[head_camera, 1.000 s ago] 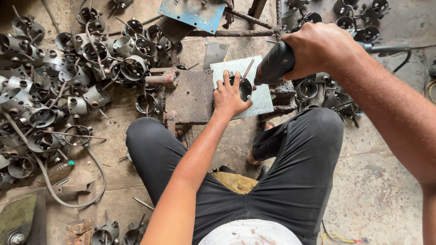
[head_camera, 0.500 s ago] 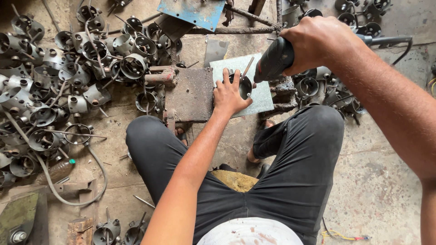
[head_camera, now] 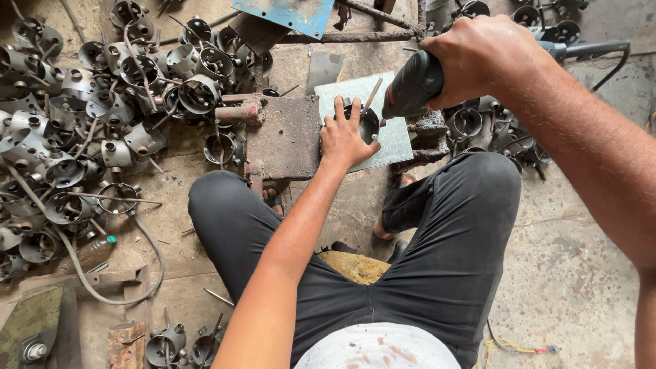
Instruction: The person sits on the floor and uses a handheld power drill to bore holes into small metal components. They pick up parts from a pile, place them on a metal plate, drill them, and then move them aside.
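Observation:
My left hand [head_camera: 345,137] presses down on a round metal cup part [head_camera: 367,123] that lies on a pale flat metal sheet [head_camera: 396,137], next to a rusty square block [head_camera: 283,137]. A thin rod sticks up from the cup. My right hand [head_camera: 485,58] grips a black power tool [head_camera: 413,85] just above and to the right of the cup, its front end pointed down at the part. The tool's cable [head_camera: 594,51] runs off to the right.
A large heap of similar grey metal cup parts [head_camera: 82,116] covers the floor at left; more lie at upper right [head_camera: 499,130]. A blue metal plate [head_camera: 290,14] and rusty bars sit at the top. A hose [head_camera: 102,287] curls at lower left. My legs fill the middle.
The view has shifted slightly; my right hand with the tool has edged a little upward and right. My left hand stays on the cup part.

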